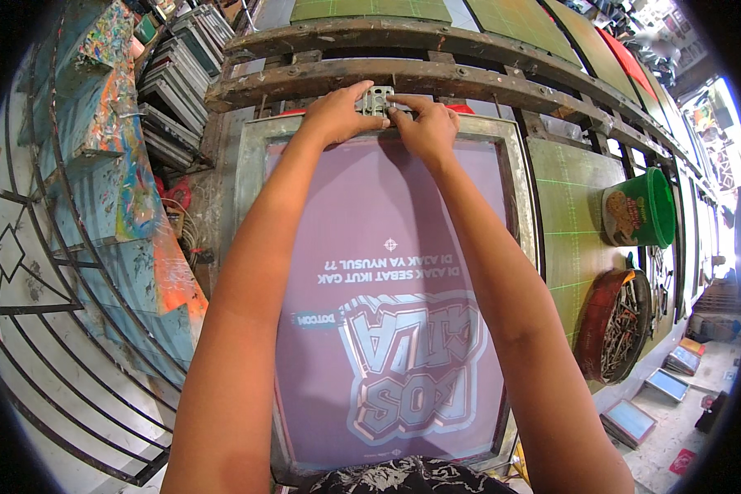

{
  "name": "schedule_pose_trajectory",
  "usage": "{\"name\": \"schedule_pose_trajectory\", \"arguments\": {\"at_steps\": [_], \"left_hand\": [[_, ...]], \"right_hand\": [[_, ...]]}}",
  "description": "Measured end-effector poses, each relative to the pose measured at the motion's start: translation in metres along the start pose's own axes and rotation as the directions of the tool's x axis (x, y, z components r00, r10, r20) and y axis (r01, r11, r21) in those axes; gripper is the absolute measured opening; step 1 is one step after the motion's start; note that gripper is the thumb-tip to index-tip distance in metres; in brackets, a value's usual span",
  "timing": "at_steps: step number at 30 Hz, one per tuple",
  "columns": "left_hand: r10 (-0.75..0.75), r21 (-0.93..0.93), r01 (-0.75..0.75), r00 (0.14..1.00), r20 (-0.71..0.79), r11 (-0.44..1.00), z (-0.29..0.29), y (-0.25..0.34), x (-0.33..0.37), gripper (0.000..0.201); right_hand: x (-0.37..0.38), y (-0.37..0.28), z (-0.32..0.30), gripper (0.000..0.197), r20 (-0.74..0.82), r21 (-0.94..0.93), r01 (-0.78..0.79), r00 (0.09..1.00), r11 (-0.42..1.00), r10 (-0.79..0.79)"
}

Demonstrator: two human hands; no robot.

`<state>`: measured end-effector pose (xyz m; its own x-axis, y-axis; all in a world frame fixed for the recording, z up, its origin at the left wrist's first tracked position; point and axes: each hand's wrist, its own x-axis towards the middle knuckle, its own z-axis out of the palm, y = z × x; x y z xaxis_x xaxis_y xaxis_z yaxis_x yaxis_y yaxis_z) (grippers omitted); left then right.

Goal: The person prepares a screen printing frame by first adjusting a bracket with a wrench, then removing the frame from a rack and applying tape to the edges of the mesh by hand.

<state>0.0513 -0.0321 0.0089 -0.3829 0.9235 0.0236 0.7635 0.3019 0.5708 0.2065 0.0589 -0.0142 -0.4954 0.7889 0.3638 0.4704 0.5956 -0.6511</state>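
Paint-spattered brown wooden rails cross a cluttered workshop. At the far edge of a grey-framed purple mesh screen, the left hand grips a small perforated silver metal plate between thumb and forefinger; the right hand, half-curled, touches its right side, grip unclear.

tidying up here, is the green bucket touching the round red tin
Apart: the head view shows a gap between the green bucket and the red tin, with green board visible there.

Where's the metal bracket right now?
In the head view, the bracket is at upper centre, between the left hand and right hand, at the frame's far edge.
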Motion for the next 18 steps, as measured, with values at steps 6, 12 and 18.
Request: {"name": "schedule_pose_trajectory", "arguments": {"at_steps": [6, 12, 18], "left_hand": [[-0.029, 0.020, 0.029, 0.999, 0.021, 0.999, -0.003, 0.005, -0.002, 0.089], [-0.017, 0.033, 0.016, 1.000, 0.024, 0.999, -0.004, 0.006, -0.002, 0.092], [-0.020, 0.048, 0.021, 1.000, -0.024, 0.999, 0.001, 0.004, -0.001, 0.090]], "right_hand": [[0.001, -0.001, -0.001, 0.022, 0.045, -0.069, -0.025, 0.999, 0.997, 0.028], [0.002, -0.013, -0.003, 0.022, 0.013, -0.099, -0.091, 0.996, 0.991, 0.093], [-0.001, -0.002, -0.001, 0.018, -0.031, 0.022, 0.015, 0.999, 1.000, -0.014]]}}
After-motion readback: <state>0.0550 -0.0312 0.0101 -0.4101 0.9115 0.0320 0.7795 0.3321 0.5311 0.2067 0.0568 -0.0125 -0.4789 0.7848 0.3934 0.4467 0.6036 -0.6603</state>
